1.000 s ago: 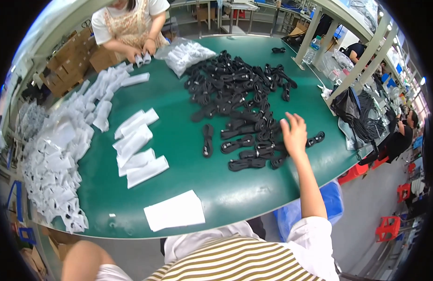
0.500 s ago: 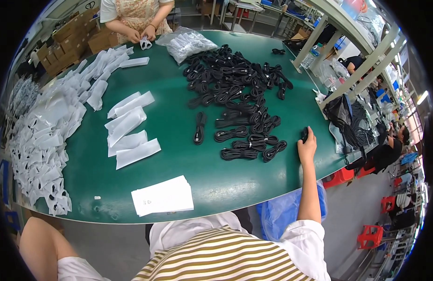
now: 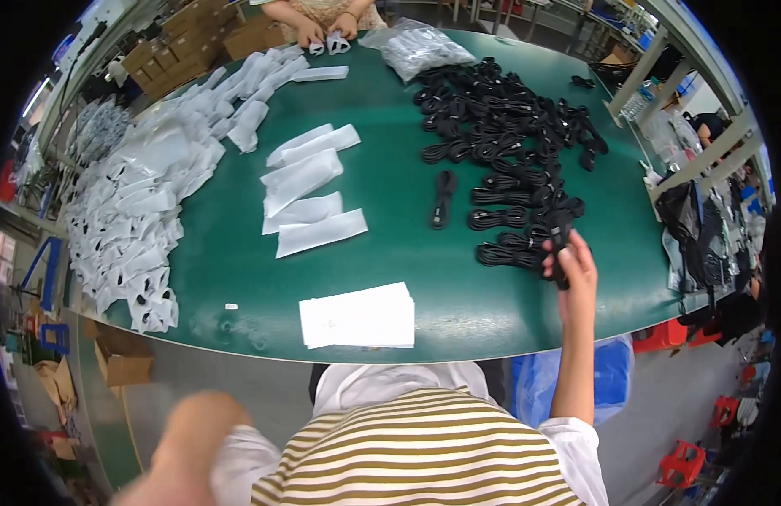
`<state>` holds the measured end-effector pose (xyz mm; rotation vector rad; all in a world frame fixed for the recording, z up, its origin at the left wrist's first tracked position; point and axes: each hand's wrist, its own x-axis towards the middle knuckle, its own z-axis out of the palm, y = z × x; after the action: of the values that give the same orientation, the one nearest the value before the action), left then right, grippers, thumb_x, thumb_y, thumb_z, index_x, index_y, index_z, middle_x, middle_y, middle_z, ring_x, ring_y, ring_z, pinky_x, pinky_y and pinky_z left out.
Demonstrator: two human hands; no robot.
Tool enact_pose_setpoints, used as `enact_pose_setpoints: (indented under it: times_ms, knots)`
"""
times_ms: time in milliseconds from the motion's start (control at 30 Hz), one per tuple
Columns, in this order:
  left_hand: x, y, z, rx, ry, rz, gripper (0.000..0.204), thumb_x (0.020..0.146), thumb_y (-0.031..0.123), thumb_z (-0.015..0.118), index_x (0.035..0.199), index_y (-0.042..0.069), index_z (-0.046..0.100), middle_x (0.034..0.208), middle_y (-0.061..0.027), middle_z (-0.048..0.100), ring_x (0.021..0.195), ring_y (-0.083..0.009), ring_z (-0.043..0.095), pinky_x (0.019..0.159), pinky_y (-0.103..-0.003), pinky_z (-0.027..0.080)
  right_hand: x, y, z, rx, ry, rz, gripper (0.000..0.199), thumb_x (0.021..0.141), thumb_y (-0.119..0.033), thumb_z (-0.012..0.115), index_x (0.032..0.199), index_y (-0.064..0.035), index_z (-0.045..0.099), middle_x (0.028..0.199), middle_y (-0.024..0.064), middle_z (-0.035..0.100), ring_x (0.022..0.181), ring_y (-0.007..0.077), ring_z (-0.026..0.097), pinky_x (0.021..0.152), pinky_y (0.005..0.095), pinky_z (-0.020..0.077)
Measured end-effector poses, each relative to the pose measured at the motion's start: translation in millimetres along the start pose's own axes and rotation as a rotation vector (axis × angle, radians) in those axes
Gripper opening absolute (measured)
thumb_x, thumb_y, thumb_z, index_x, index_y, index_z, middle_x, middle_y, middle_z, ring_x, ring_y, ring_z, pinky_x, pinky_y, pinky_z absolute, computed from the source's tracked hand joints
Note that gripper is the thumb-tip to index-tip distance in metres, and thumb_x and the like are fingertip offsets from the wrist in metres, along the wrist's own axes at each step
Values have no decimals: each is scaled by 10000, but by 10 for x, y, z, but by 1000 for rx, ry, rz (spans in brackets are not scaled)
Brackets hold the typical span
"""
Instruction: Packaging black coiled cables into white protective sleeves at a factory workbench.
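Note:
My right hand is closed around a coiled black cable, held at the right end of the nearest cable bundles. Below the hand's fingers one end of this coil sticks out. A large heap of similar coiled black cables lies behind it, with several bundles lying flat just to the left. One cable coil lies apart, lengthwise. My left forearm is smeared by motion at the lower left, and the left hand is out of the picture.
A pile of white sleeves covers the table's left side; several white sleeves lie mid-table. A stack of white paper lies near the front edge. Across the table, a person's hands handle white pieces beside a clear plastic bag.
The view has turned left. My right hand, with a black item in it before, has moved left over the table to the cable bundles. My left arm has swung inward.

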<state>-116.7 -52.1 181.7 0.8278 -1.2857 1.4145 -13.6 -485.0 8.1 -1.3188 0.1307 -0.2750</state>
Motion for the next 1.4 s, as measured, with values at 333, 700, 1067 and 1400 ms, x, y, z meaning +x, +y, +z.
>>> enact_pose_setpoints:
  times_ms: [333,700,1067,1400]
  knots:
    - [-1923,103,241,442,-887,-1203,217,803,31,744,992,28,638,921,-120,599,821,-283,610,718,-351,507,-763,419,861,-355,-435,93,486,929,-7,616,1403,-27,508,1031,76,665,787,85,576,703,214,491]
    - [-2153,157,317,552,-834,-1298,104,834,22,691,899,35,611,835,-92,580,747,-290,586,688,-364,491,-1012,157,968,-871,-527,-503,508,757,16,763,1243,-109,687,874,97,558,716,217,592,628,290,485]
    - [-2073,105,335,339,-677,-1249,149,800,-49,681,898,43,615,954,-98,604,850,-293,564,762,-374,474,-836,171,1049,-698,-798,-128,340,808,-36,750,1142,-85,712,969,67,601,767,193,617,666,315,522]
    - [-1771,-164,149,446,-644,-1200,137,804,28,710,893,48,608,1051,-102,602,960,-299,569,865,-376,455,-826,158,1486,-401,-728,-416,310,850,-19,703,1158,-35,672,1115,123,583,916,201,592,799,314,498]
